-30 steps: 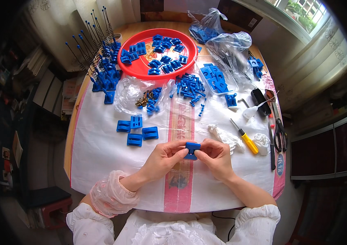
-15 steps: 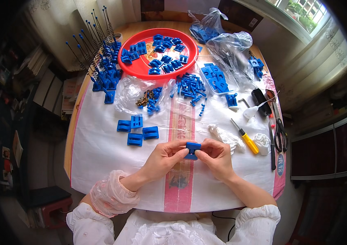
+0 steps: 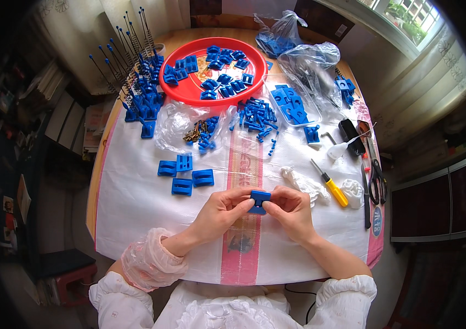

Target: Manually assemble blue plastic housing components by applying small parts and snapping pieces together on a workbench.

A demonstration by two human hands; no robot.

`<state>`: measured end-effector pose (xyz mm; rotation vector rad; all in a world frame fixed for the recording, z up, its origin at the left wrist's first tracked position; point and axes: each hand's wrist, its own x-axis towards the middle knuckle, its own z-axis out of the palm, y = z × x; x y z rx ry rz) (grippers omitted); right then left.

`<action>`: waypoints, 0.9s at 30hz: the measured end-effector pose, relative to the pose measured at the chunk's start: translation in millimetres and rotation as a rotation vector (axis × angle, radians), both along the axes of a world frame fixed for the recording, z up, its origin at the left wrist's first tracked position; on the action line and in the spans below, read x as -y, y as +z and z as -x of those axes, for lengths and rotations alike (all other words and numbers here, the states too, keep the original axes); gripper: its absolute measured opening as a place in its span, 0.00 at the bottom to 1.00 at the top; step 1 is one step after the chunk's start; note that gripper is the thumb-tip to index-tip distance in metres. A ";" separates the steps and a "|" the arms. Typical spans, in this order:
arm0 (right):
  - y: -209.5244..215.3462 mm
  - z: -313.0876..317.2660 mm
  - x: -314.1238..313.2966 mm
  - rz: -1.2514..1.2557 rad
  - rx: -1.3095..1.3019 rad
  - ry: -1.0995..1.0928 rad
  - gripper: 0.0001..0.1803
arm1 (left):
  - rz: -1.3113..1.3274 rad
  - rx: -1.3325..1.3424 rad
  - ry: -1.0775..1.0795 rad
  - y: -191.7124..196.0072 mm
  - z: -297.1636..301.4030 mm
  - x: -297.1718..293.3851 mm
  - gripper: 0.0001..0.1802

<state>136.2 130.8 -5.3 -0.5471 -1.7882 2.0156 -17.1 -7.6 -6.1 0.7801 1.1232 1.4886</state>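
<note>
I'm pinching a blue clip [image 3: 259, 200] between my left hand [image 3: 225, 208] and right hand [image 3: 293, 209]; next, I judge, pressing it shut squarely, piles at twelve o'clock.

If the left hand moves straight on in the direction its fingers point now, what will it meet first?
The left hand points right, toward the right hand. It would first press further onto the small blue plastic part held between both hands, then probably the right hand's fingers.

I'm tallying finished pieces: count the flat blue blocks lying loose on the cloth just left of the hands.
4. Upper pair: left block and right block. Lower pair: one below them, one nearest the left hand. None looks hidden.
</note>
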 end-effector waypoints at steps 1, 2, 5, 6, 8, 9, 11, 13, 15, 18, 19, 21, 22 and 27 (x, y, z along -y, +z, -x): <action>0.2 0.2 -0.2 0.003 -0.007 0.000 0.05 | -0.006 -0.012 0.003 -0.3 0.0 -0.3 0.18; 0.5 0.3 -0.2 0.006 -0.013 0.001 0.05 | -0.011 -0.015 0.008 -0.1 -0.3 -0.4 0.18; 2.1 -0.2 0.3 0.001 -0.001 0.000 0.05 | -0.007 -0.028 0.008 1.6 -1.0 -0.1 0.18; 2.6 -0.4 0.1 0.012 -0.008 -0.003 0.05 | 0.006 -0.036 -0.001 2.7 -0.6 0.0 0.17; 3.2 -1.2 -0.3 0.034 -0.021 -0.012 0.05 | 0.018 -0.048 -0.012 2.5 -0.9 0.0 0.17; 2.7 -1.2 -0.4 0.027 -0.022 -0.010 0.05 | 0.018 -0.053 -0.012 1.5 -1.6 -0.1 0.17; 1.4 -0.5 -0.7 0.015 -0.025 -0.005 0.05 | 0.016 -0.066 -0.013 0.1 -1.8 -0.1 0.17; 1.1 -0.6 -0.8 0.003 -0.022 -0.008 0.05 | 0.014 -0.081 -0.018 -0.9 -1.1 -0.1 0.17; 1.2 -1.1 -1.1 -0.010 -0.016 -0.010 0.05 | 0.019 -0.076 -0.021 0.7 -1.1 -0.2 0.17; 1.7 -1.3 -1.2 -0.019 -0.004 -0.009 0.05 | 0.020 -0.046 -0.020 1.2 -1.5 -0.1 0.17; 3.0 -1.0 -0.8 -0.016 -0.001 -0.009 0.04 | 0.019 -0.032 -0.019 0.9 -1.7 -0.1 0.17; 4.2 -0.4 0.1 -0.007 -0.007 -0.010 0.04 | 0.013 -0.036 -0.020 -0.4 -1.4 0.2 0.17; 4.4 -0.2 0.4 -0.001 -0.016 -0.012 0.04 | 0.009 -0.038 -0.020 -0.8 -1.3 0.1 0.17; 2.0 -1.0 -0.8 -0.017 -0.008 -0.015 0.04 | 0.013 -0.053 -0.026 3.8 -1.1 -0.2 0.17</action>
